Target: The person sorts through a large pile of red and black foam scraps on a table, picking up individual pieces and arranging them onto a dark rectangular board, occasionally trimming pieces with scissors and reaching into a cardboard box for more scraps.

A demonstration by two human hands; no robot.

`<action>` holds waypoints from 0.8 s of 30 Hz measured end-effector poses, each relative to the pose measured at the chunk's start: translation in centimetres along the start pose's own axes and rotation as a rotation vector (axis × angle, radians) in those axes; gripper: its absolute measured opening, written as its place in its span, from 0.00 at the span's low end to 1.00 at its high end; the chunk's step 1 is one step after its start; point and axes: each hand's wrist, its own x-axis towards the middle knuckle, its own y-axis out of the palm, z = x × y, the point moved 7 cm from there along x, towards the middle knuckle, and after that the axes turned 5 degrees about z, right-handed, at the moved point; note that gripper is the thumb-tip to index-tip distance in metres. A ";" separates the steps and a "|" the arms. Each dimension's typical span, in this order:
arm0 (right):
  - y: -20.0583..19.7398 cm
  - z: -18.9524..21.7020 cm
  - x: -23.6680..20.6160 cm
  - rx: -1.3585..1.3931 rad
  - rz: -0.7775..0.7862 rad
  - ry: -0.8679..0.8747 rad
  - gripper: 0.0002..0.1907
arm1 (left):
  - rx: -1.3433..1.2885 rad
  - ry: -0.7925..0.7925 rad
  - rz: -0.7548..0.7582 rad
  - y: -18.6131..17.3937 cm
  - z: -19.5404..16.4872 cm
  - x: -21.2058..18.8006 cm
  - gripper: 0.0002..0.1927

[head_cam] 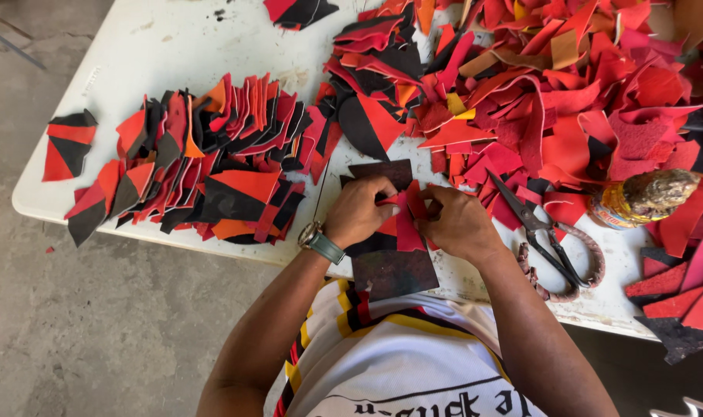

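On the white table, both hands apparently pinch a red scrap.

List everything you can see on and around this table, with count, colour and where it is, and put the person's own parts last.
table: one, white, stained, on a grey concrete floor.
stacked pieces: many, red, orange and black, overlapped in rows on the left.
loose scraps: large heap, mostly red, upper right.
scissors: one pair, dark blades, wrapped handles, right of the hands.
jar: one, yellowish, crusted top, far right.
dark board: one, brownish black, under the hands.
red piece: one, held between both hands.
wristwatch: one, silver, left wrist.
left hand: gripping the red piece.
right hand: gripping the red piece.
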 end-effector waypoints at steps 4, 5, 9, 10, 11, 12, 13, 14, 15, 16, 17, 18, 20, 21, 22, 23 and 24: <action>-1.0 0.3 -0.5 -0.025 -0.148 -0.073 0.17 | -0.251 -0.055 0.047 0.4 1.1 0.3 0.11; -1.4 0.5 -0.7 -0.026 -0.192 -0.119 0.15 | -0.354 -0.076 0.087 0.5 1.4 0.3 0.11; -2.4 -0.3 -1.9 0.373 -0.142 -0.126 0.17 | -0.805 -0.024 0.107 0.3 0.4 0.5 0.11; -2.8 0.0 -2.5 0.398 -0.131 -0.160 0.18 | -0.757 0.037 0.090 -0.2 -0.3 0.5 0.10; -3.1 0.3 -3.1 0.423 -0.120 -0.191 0.19 | -0.712 0.095 0.075 -0.6 -1.2 0.4 0.10; -3.2 0.4 -3.5 0.453 -0.084 -0.163 0.19 | -0.666 0.155 0.062 -0.9 -2.2 0.4 0.09; -3.3 0.5 -3.8 0.480 -0.051 -0.137 0.19 | -0.688 0.145 0.056 -1.1 -2.8 0.5 0.10; -3.4 0.6 -4.0 0.505 -0.020 -0.113 0.19 | -0.709 0.137 0.049 -1.3 -3.3 0.6 0.10; -3.9 1.0 -4.3 0.506 -0.035 -0.131 0.19 | -0.731 0.129 0.043 -1.5 -3.8 0.7 0.10; -4.2 1.2 -4.5 0.507 -0.049 -0.149 0.19 | -0.755 0.130 0.051 -1.6 -4.3 0.6 0.11; -4.5 1.4 -4.7 0.509 -0.062 -0.168 0.19 | -0.778 0.130 0.059 -1.7 -4.6 0.6 0.11; -4.5 1.3 -4.8 0.529 -0.048 -0.164 0.20 | -0.802 0.129 0.067 -1.8 -4.8 0.7 0.11; -4.2 1.0 -5.0 0.572 -0.014 -0.153 0.21 | -0.756 0.096 0.056 -2.0 -4.7 0.6 0.11; -4.2 0.9 -5.1 0.546 -0.032 -0.173 0.20 | -0.733 0.079 0.051 -2.1 -4.5 0.5 0.11; -4.2 0.8 -5.1 0.519 -0.050 -0.191 0.19 | -0.703 0.079 0.043 -2.3 -4.6 0.4 0.11; -4.3 0.7 -5.2 0.492 -0.069 -0.208 0.19 | -0.673 0.079 0.035 -2.4 -4.7 0.3 0.11; -4.1 0.5 -5.1 0.510 -0.050 -0.208 0.19 | -0.641 0.080 0.028 -2.6 -4.9 0.2 0.12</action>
